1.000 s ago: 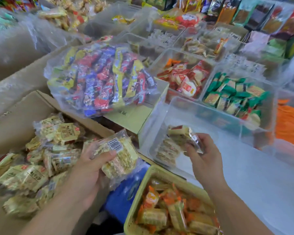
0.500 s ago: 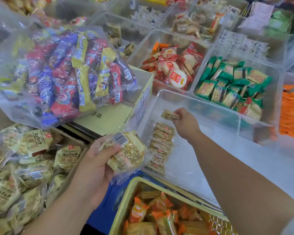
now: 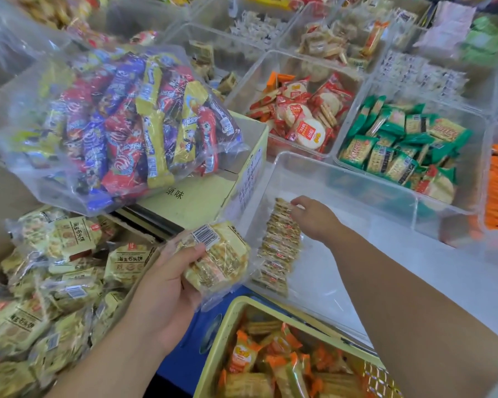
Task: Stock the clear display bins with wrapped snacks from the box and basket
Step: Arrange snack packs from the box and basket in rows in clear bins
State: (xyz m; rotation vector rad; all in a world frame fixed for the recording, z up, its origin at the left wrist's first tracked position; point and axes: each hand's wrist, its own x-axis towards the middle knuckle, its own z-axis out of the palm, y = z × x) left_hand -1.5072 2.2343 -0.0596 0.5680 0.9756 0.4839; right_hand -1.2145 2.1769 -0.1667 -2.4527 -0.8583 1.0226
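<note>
Snack pack (image 3: 282, 203), small and clear-wrapped, pinched at its right edge by the curled fingertips of the right hand (image 3: 314, 216). Sits at the far end of a row of packs (image 3: 279, 248) standing on edge along the left wall of the clear bin (image 3: 342, 175), touching the next pack in line.

At 8 o'clock from that hand, the left hand (image 3: 167, 288), wrapped round a barcoded bag (image 3: 219, 254) of pale biscuits, thumb on top by the label, held just beside the bin's near-left corner.

Further out at 9 o'clock, a cardboard box (image 3: 6, 196) heaped with yellow bags (image 3: 69, 239). At 6 o'clock, a yellow basket (image 3: 222, 331) holding orange packs (image 3: 247, 357), partly under the right forearm. At 11 o'clock, a bag of coloured sticks (image 3: 121, 124) lying on a pale carton (image 3: 196, 202) that stands against the bin's left wall. At 12 and 1 o'clock, beyond the clear bin's far wall, heaps of red-wrapped rounds (image 3: 299, 116) and green packs (image 3: 400, 150), side by side.
</note>
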